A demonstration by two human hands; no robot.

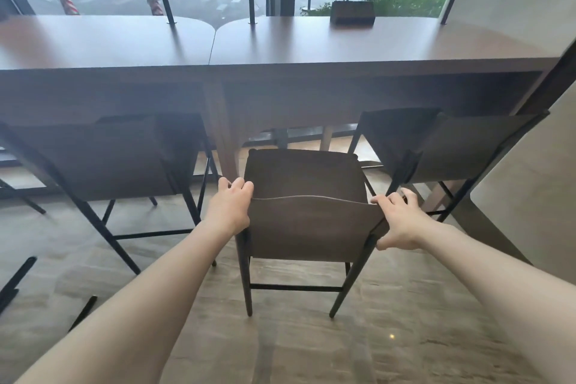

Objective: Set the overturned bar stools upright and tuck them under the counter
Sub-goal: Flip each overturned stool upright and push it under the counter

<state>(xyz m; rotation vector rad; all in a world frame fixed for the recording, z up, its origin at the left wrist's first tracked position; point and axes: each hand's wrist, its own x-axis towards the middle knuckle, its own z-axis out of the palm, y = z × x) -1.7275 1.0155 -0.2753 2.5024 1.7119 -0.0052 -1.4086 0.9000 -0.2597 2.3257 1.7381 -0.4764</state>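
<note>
Both bare arms stretched forward and down, well apart. Left hand (pixel 230 207) grips the stool backrest (pixel 311 224) at its top left corner, fingers curled over the edge. Right hand (pixel 400 223) grips the top right corner, thumb underneath.

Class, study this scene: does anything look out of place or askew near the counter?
Yes. The middle stool, gripped by the left hand and right hand, stands upright but out from the counter. At lower left, dark legs lie slanted near the floor, perhaps another fallen stool.
</note>
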